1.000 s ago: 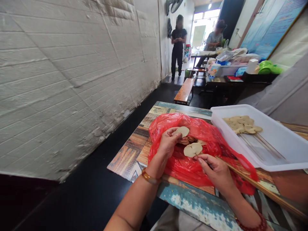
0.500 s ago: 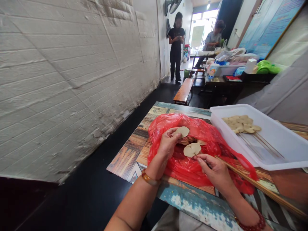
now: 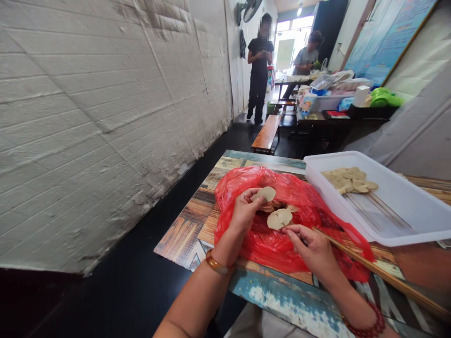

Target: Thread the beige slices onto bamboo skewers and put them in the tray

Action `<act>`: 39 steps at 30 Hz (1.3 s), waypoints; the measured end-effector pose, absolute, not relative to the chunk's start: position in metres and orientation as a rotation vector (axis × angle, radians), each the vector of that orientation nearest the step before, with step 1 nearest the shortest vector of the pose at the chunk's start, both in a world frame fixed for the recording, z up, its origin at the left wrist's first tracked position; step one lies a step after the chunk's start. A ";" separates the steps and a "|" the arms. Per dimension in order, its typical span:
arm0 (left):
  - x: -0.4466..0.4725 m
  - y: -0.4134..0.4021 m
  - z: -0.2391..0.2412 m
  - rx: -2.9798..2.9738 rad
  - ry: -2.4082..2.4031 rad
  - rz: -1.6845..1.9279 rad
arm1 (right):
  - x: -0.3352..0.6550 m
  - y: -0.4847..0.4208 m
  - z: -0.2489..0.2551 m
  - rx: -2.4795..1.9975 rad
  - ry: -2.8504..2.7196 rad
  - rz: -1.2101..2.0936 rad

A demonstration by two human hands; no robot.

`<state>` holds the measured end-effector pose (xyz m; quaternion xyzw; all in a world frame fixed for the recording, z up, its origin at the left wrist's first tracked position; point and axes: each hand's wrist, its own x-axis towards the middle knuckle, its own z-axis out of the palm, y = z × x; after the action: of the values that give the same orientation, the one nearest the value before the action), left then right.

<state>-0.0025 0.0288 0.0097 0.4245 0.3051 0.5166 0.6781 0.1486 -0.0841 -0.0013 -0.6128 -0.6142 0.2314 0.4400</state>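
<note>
My left hand (image 3: pixel 244 210) pinches a thin, round, beige slice (image 3: pixel 267 193) over the opening of a red plastic bag (image 3: pixel 236 182). In my right hand (image 3: pixel 310 245) is a thin skewer (image 3: pixel 284 227), mostly hidden by the fingers; a second beige slice (image 3: pixel 278 218) is threaded on its end. The two slices are close but apart. More slices (image 3: pixel 276 204) lie inside the bag beneath my hands. To the right, a white plastic tub (image 3: pixel 412 202) holds several skewers loaded with slices (image 3: pixel 347 179).
A bundle of thin sticks (image 3: pixel 384 271) lies across the patterned table (image 3: pixel 186 225), right of my right hand. Beyond stand a wooden bench (image 3: pixel 267 133) and a loaded table (image 3: pixel 313 117). Two people are farther back, one standing (image 3: pixel 260 70). A white wall (image 3: pixel 105 117) runs along the left.
The view has shifted slightly, so the table and hands sit a little farther left. Both hands keep their hold on the slice and the skewer. The standing person's feet have shifted.
</note>
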 end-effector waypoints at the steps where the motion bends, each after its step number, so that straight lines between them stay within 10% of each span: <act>1: -0.002 0.029 0.010 0.976 0.690 1.161 | 0.149 -0.084 -0.001 -1.530 -1.526 0.574; 39: 0.005 0.023 0.012 1.353 0.727 1.143 | 0.151 -0.079 -0.008 -1.530 -1.552 0.446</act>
<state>0.0046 0.0226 0.0119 0.5776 0.3105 0.4882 0.5758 0.1508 -0.0792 -0.0076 -0.6166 -0.6257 0.1799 0.4427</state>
